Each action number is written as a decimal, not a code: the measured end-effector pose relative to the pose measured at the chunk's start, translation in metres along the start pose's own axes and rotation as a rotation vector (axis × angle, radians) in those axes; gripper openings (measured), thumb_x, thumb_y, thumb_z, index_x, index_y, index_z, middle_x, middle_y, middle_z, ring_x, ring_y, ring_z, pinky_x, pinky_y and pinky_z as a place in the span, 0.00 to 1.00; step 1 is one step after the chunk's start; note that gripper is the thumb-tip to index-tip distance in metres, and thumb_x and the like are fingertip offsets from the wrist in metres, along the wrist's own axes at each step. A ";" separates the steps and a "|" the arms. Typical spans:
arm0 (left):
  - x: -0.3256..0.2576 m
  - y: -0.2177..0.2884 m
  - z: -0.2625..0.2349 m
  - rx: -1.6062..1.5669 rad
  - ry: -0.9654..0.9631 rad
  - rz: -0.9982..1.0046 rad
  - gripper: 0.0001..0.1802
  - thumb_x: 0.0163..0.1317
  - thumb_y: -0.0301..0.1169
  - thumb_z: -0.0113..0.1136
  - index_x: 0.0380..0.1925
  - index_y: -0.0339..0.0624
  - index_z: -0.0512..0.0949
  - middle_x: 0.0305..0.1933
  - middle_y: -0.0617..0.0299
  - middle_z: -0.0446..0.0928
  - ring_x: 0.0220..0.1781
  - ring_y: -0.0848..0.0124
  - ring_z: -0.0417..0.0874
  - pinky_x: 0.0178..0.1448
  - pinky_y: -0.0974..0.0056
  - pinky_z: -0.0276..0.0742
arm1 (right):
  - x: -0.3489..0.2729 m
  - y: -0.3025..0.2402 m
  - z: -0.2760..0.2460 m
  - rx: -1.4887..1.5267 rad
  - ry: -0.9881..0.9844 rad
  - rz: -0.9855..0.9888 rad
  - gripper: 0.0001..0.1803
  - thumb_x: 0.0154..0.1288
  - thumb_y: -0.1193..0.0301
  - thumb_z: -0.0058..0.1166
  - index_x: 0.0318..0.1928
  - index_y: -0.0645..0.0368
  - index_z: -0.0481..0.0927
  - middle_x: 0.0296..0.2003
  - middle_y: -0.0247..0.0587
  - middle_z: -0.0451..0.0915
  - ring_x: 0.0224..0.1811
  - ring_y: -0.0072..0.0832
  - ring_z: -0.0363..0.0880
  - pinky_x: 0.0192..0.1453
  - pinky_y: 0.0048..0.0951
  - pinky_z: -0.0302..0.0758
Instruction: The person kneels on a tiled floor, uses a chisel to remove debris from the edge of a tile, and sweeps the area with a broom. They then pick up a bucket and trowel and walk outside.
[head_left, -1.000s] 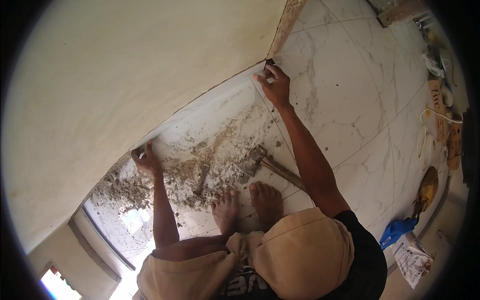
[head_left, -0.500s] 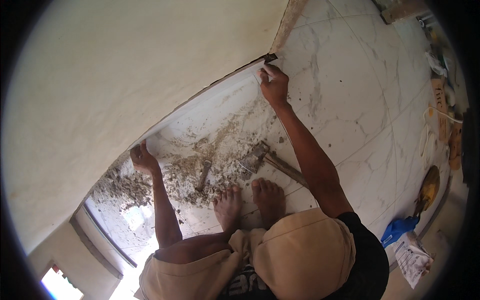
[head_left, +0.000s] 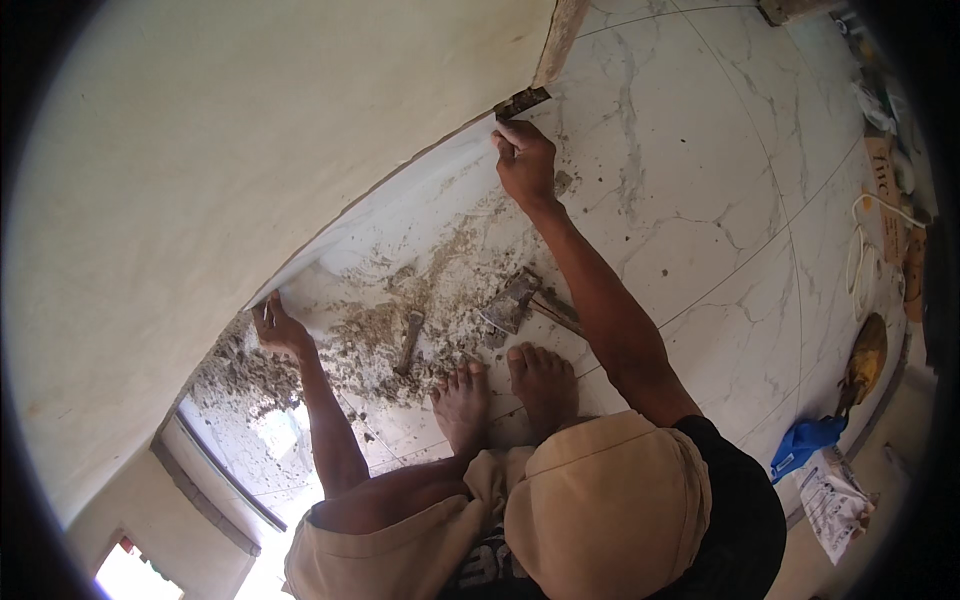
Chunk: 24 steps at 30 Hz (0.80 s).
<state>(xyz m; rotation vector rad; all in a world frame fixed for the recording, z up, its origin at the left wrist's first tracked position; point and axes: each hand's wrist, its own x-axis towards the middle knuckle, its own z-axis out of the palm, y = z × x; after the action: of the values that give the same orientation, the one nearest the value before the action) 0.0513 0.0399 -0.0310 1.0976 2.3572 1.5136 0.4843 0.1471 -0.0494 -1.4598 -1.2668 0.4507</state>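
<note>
A long white skirting tile strip [head_left: 420,178] stands along the foot of the cream wall [head_left: 270,130], between my two hands. My left hand [head_left: 281,328] grips its near left end, fingers curled over the edge. At the far right end, my right hand [head_left: 526,165] pinches the strip with thumb and bent fingers. Beyond that end, a dark gap [head_left: 522,102] shows at the wall's base by the corner. On the floor before my feet lie a hatchet [head_left: 512,302] with a wooden handle, partly hidden by my right forearm, and a small chisel-like tool [head_left: 409,342].
Crumbled mortar [head_left: 245,372] is heaped along the wall at left and scattered over the marbled floor tiles [head_left: 700,190]. At the right stand cardboard boxes [head_left: 882,185], a white cord [head_left: 857,270], a yellowish scoop-like object [head_left: 866,355], a blue cloth-like item [head_left: 803,445] and a white bag [head_left: 832,505].
Both hands and the strip have shifted a little left along the wall. The dark gap at the right end now shows wider. Hatchet and small tool lie as before.
</note>
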 end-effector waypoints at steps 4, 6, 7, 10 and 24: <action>-0.002 0.000 0.001 -0.060 0.025 0.009 0.18 0.56 0.25 0.68 0.47 0.29 0.80 0.42 0.51 0.84 0.42 0.63 0.85 0.46 0.63 0.82 | 0.001 0.006 0.002 0.208 0.001 0.119 0.13 0.59 0.89 0.52 0.44 0.67 0.78 0.39 0.45 0.83 0.41 0.30 0.84 0.47 0.25 0.80; -0.003 0.001 0.001 -0.061 0.021 0.027 0.18 0.56 0.24 0.68 0.47 0.29 0.80 0.43 0.51 0.84 0.42 0.63 0.85 0.46 0.63 0.83 | 0.000 0.008 0.003 0.294 0.037 0.100 0.14 0.57 0.88 0.53 0.44 0.64 0.77 0.37 0.45 0.83 0.41 0.31 0.85 0.44 0.28 0.80; -0.004 0.002 0.001 -0.043 0.027 0.005 0.18 0.56 0.24 0.68 0.47 0.29 0.80 0.43 0.51 0.84 0.41 0.63 0.85 0.46 0.63 0.83 | 0.000 0.009 0.004 0.341 0.046 0.120 0.15 0.56 0.88 0.54 0.43 0.62 0.77 0.36 0.44 0.83 0.41 0.32 0.85 0.42 0.30 0.80; -0.006 0.002 0.002 -0.040 0.041 0.017 0.18 0.56 0.24 0.68 0.47 0.29 0.80 0.43 0.51 0.84 0.41 0.63 0.85 0.46 0.64 0.83 | 0.001 0.010 0.001 0.307 0.074 0.092 0.15 0.55 0.87 0.55 0.44 0.62 0.76 0.37 0.44 0.83 0.41 0.33 0.85 0.43 0.31 0.80; -0.005 0.006 0.004 -0.024 0.031 0.045 0.16 0.57 0.26 0.69 0.45 0.31 0.81 0.39 0.54 0.84 0.40 0.65 0.85 0.43 0.64 0.82 | 0.017 0.012 -0.012 0.085 -0.051 -0.006 0.11 0.56 0.86 0.55 0.40 0.62 0.81 0.34 0.43 0.85 0.38 0.32 0.86 0.43 0.29 0.79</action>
<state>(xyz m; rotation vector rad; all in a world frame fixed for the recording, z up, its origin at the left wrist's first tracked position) 0.0595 0.0410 -0.0295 1.1381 2.3436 1.5805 0.5056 0.1579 -0.0497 -1.3805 -1.2770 0.5342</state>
